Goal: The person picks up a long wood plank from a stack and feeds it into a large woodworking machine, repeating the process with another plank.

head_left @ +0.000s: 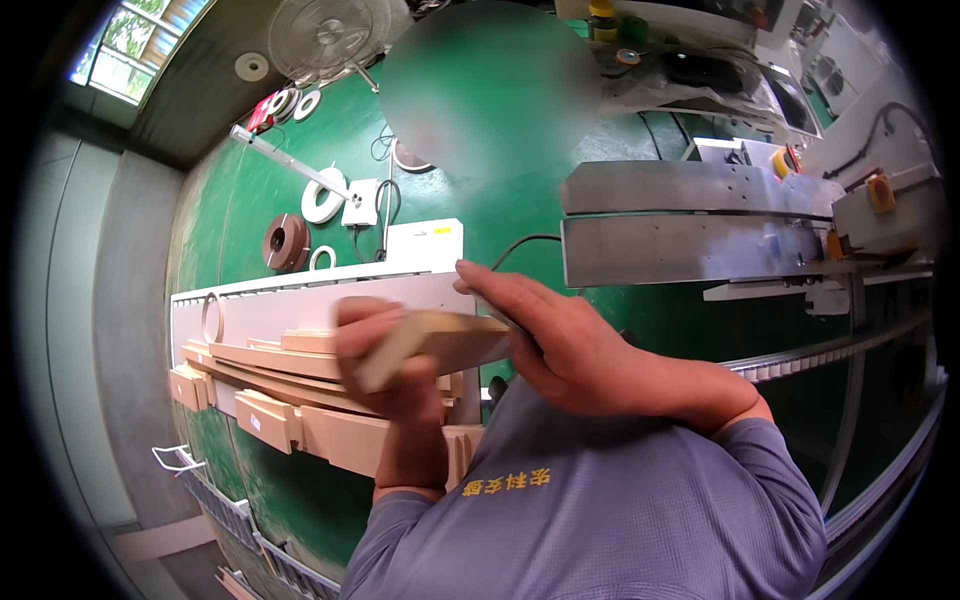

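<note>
Two hands show: the left hand point(385, 350) and the right hand point(555, 340), both on one wooden board point(440, 345). Below lies one stack of boards point(300, 400); the number in it cannot be told. On the green floor there are about five tape rolls point(286, 243), one fan point(325, 35) and one white box point(425, 243). Two metal rails point(690, 215) lie at the right.

The board point(440, 345) between both sets of fingers is pale tan wood, same shade as the stack point(290, 385) just left of them. Floor point(500, 220) past the fingertips is bright green, with white and brown tape rolls point(300, 225) on it. Sleeves point(620, 500) are grey-blue with yellow lettering, and the rails point(690, 230) beyond the right fingers are plain silver.
</note>
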Demonstrator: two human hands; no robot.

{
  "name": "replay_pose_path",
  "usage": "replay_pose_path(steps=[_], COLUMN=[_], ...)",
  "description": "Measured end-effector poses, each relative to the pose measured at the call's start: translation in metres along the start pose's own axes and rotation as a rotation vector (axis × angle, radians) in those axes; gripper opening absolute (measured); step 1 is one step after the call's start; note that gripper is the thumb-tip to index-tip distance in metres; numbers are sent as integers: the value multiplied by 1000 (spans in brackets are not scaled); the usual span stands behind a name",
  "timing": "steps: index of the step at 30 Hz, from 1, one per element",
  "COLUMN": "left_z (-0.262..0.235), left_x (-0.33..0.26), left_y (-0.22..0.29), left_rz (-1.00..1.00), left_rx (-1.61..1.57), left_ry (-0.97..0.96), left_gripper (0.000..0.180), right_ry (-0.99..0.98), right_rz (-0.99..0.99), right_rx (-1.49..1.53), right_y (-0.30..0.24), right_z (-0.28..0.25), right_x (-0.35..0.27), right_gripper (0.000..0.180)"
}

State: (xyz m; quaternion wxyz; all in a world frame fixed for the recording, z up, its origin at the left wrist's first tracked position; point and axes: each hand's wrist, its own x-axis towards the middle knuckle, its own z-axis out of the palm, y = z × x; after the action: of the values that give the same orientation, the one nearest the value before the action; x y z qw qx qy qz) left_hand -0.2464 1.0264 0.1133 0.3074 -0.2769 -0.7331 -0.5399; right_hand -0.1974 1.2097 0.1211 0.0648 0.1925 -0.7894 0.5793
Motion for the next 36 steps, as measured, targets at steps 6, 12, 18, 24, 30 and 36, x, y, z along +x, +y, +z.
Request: replay_pose_path(steps=[6,12,18,24,30,36], left_z=[22,24,30,38,35,38], left_x=[-40,-53,-57,-53,-55,-53], left_y=[-3,-4,3,6,7,8], left_rz=[-93,-59,1,21,-12,49], left_rx=[-113,-84,-8,-15,-1,-18], left_ry=[-79,-132,-167,-162,-226,-169], left_gripper=[41,39,35,33,36,34], right_ry=[-117,-105,-151,-115,-126,-141], right_rz=[175,130,288,263,243,319], right_rx=[106,54,38,14,-19,-22], right_y=[7,23,8,17,16,8], right_z=[4,7,-3,-5,-9,-9], right_x=[-14,-26,-27,-36,-35,-34], right_gripper=[71,66,64,65,65,64])
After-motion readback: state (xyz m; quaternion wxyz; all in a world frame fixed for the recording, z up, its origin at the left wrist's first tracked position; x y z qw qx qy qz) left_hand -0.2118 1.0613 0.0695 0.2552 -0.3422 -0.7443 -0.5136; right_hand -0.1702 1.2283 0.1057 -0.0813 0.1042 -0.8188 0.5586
